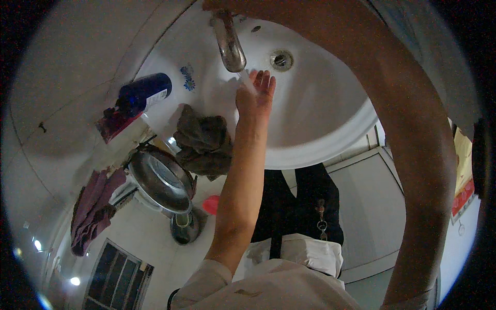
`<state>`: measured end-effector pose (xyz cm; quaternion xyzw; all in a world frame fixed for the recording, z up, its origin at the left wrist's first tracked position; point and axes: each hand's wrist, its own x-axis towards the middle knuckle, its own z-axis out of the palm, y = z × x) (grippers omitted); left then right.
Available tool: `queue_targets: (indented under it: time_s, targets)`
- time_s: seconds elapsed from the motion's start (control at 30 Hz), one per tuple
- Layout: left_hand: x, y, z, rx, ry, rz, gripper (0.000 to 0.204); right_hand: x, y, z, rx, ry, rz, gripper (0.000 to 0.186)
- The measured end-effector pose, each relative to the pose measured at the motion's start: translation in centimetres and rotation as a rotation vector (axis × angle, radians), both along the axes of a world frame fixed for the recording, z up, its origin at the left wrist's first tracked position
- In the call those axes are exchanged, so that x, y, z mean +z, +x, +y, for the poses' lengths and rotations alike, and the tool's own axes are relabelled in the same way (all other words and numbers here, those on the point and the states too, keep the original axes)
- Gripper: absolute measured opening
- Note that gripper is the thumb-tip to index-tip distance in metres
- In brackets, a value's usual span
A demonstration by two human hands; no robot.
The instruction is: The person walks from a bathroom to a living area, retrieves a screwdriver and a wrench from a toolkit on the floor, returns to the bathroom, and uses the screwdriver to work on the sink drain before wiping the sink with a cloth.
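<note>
My left hand, open with its fingers slightly curled, is under a stream of water from the metal faucet, above the white washbasin and left of the drain. My right forearm arches across the upper right. My right hand is at the top of the faucet, its fingers mostly out of sight at the upper edge, so its grip is unclear. A dark, crumpled cloth lies on the basin's left rim, beside my left forearm.
A blue bottle lies near a red packet at the left. Below are a metal basin, purple cloth, red object and dark container. A white panel stands behind my legs at right.
</note>
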<state>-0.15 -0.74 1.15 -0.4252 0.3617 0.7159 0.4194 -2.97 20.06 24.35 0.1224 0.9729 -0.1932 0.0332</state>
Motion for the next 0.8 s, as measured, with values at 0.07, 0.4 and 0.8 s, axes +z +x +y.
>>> queue_targets:
  time_s: [0.07, 0.4, 0.8]
  targets:
    - [-1.2, -1.4, -1.7, -0.082, -0.007, 0.130, 0.036, -0.3, -0.4, -1.1, 0.007, 0.019, 0.021, 0.034]
    - [-0.3, -1.4, -0.2, -0.342, 0.123, 0.358, 0.060, 0.2, -1.6, 0.2, 0.091, 0.028, -0.096, 0.037]
    - [8.9, -3.6, 2.5, 0.137, 0.232, -0.001, 0.050, -1.2, -0.5, 0.3, 0.069, -0.019, 0.023, 0.034]
